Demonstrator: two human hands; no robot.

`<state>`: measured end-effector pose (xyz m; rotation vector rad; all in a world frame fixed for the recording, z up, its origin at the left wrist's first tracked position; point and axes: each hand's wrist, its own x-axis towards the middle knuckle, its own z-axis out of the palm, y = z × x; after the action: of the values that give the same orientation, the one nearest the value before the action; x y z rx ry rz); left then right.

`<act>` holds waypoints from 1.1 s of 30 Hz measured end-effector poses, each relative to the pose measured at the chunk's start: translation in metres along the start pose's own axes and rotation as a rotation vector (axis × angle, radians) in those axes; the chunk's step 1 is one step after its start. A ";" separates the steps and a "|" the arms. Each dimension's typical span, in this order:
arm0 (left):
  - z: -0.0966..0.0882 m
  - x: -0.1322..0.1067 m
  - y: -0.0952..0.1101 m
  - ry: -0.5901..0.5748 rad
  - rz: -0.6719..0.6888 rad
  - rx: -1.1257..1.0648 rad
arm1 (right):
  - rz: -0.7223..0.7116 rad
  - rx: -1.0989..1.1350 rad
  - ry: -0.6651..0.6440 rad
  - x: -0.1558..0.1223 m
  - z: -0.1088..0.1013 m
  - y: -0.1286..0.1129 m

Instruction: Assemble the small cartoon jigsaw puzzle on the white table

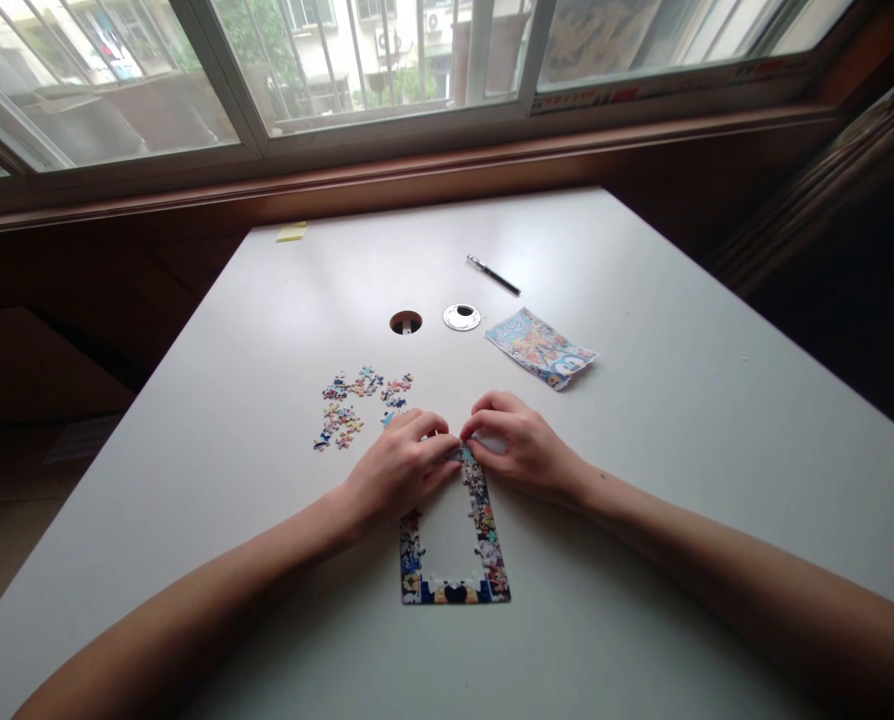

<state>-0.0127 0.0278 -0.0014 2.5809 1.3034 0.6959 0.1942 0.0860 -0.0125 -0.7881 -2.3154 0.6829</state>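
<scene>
A rectangular frame of joined jigsaw puzzle pieces (490,535) lies on the white table, its middle showing bare tabletop. My left hand (406,460) rests over the frame's upper left part, thumb and fingers closed at the top edge and hiding that corner. Across from it, my right hand (518,445) pinches at the upper right corner, its fingertips almost touching the left ones. Light blue puzzle pieces (465,455) show just below the fingertips. Whatever small piece is between the fingers is hidden. Loose puzzle pieces (340,415) lie in a scattered group beyond my left hand.
A creased colourful picture sheet (541,347) lies right of centre, with a black pen (494,275) behind it. A round cable hole (406,322) and its silver cover (462,317) are in the tabletop (642,480). A yellow sticky note (292,232) sits near the far edge, below the window.
</scene>
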 end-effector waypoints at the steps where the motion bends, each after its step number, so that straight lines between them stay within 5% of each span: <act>1: 0.001 -0.001 0.000 0.005 -0.004 -0.006 | -0.001 -0.001 0.000 0.000 0.000 0.000; 6: -0.004 -0.001 0.002 0.033 -0.037 -0.205 | 0.005 -0.008 -0.014 0.001 0.000 0.001; 15: -0.012 0.002 0.009 0.172 -0.349 -0.808 | -0.097 0.110 0.059 -0.001 -0.005 -0.008; 20: -0.009 -0.002 0.013 0.141 -0.353 -0.830 | -0.223 0.099 0.100 -0.004 -0.004 -0.010; 33: -0.007 -0.003 0.013 0.201 -0.353 -0.905 | -0.219 0.090 0.145 -0.005 -0.005 -0.011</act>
<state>-0.0085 0.0178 0.0084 1.5546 1.0830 1.1484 0.1971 0.0761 -0.0041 -0.5162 -2.1822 0.6070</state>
